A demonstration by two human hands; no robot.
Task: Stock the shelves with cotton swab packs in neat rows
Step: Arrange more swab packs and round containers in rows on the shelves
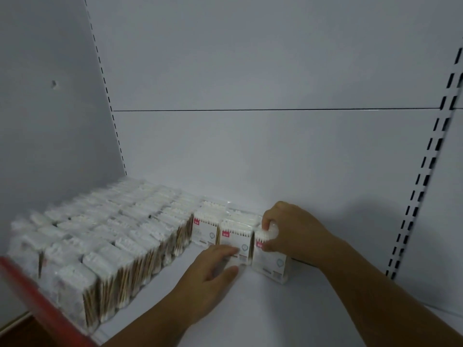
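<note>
Several rows of clear cotton swab packs (100, 236) fill the left part of the white shelf (288, 321), running from the front edge to the back wall. To their right stand more upright packs with pink labels, such as one (204, 230) near the back. My right hand (293, 229) grips the top of the rightmost pack (271, 261), fingers curled over its swab tips. My left hand (213, 274) presses flat against the front of the neighbouring pack (238, 240), which stands just left of the one in my right hand.
A red price rail (42, 304) edges the shelf at the lower left. The white back panel (250, 146) has slotted uprights at left (110, 103) and right (426, 171). Bare shelf surface lies to the right of my hands and in front of them.
</note>
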